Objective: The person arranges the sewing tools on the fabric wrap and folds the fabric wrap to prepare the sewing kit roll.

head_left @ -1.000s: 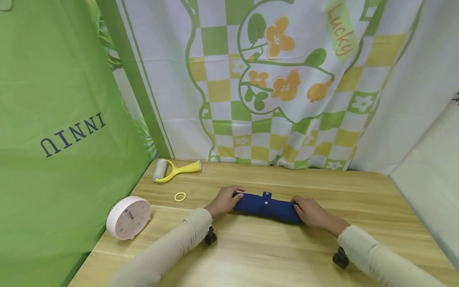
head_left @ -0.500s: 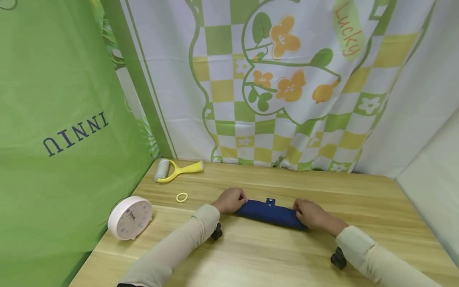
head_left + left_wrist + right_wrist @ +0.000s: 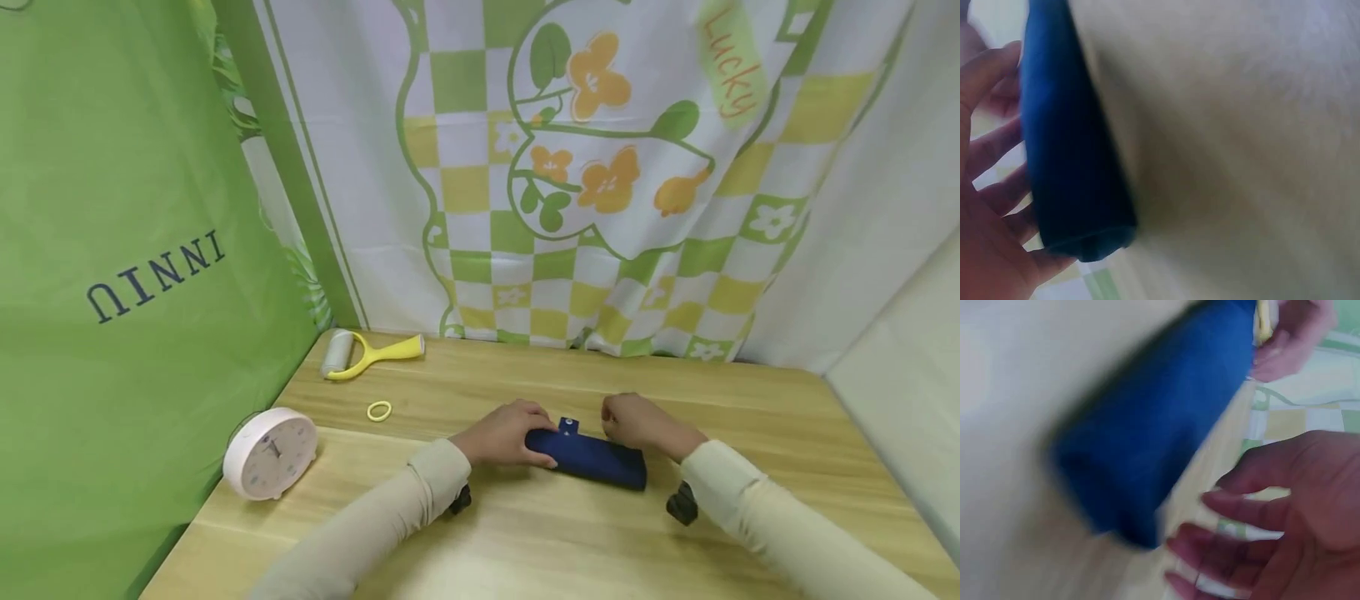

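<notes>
A roll of dark blue cloth (image 3: pixel 592 458) lies on the wooden table, with a small snap tab (image 3: pixel 569 426) sticking out on its far side. My left hand (image 3: pixel 502 433) holds the left end, thumb on the near side and fingers on the far side. In the left wrist view the cloth roll (image 3: pixel 1072 144) lies against the fingers of that hand (image 3: pixel 991 206). My right hand (image 3: pixel 645 425) is just beyond the roll's right end, apart from it. The right wrist view shows this hand (image 3: pixel 1279 525) with loosely bent fingers and nothing in them; the roll is blurred there.
At the left stands a pink round clock (image 3: pixel 272 455). Farther back lie a yellow-handled lint roller (image 3: pixel 375 354) and a small yellow ring (image 3: pixel 379 411). A patterned curtain (image 3: pixel 480 183) borders the table's back edge, and a green cloth (image 3: pixel 135 375) hangs at the left.
The right hand has let go of the roll's right end and moved slightly up and away. The left hand has shifted right along the roll, now spanning its end.
</notes>
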{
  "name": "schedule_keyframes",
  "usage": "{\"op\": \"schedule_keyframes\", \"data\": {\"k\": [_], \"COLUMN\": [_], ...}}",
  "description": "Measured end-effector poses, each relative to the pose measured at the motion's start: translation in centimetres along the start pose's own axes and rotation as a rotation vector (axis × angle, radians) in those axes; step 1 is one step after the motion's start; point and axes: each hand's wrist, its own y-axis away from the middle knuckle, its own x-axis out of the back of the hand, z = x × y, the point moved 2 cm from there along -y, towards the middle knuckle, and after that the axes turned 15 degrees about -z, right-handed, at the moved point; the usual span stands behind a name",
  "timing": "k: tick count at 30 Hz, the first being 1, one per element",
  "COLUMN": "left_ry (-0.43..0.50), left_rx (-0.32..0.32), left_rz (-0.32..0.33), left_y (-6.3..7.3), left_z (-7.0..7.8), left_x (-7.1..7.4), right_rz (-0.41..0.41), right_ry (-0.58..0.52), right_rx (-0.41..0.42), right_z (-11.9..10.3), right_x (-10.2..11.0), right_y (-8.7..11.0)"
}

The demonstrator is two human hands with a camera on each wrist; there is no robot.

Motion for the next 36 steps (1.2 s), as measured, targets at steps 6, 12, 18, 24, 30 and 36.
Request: {"op": "schedule_keyframes", "data": {"k": [6, 12, 18, 24, 30, 36], "left_ry": [0.0, -0.001, -0.055, -0.016, 0.031, 0.0], "left_rx": [-0.01, -0.037, -0.046, -0.055, -0.078, -0.063], "left_rz": [-0.008, -0.014, -0.036, -0.052, -0.04, -0.081], "left_y": [-0.4, -1.1, -1.0, -0.7, -0.8, -0.8], "left_z": [0.2, 0.4, 0.4, 0.0, -0.4, 0.2], "left_x": [-0.5, -0.5, -0.4, -0.2, -0.2, -0.1], "right_rz": [-0.11, -0.147, -0.055, 0.164, 0.296, 0.242], "right_ry": [-0.05, -0.273, -0.42, -0.339, -0.234, -0.091], "right_rx": [-0.02, -0.046, 0.064, 0.14, 0.183, 0.289], "right_z": [-1.9, -1.3, -0.9, -1.7, -3.0, -3.7], "right_x": [0.8, 0.4, -0.5, -1.3, -2.0, -2.2], "right_y": [-4.8, -5.6, -5.1, -4.0, -2.8, -1.9]}}
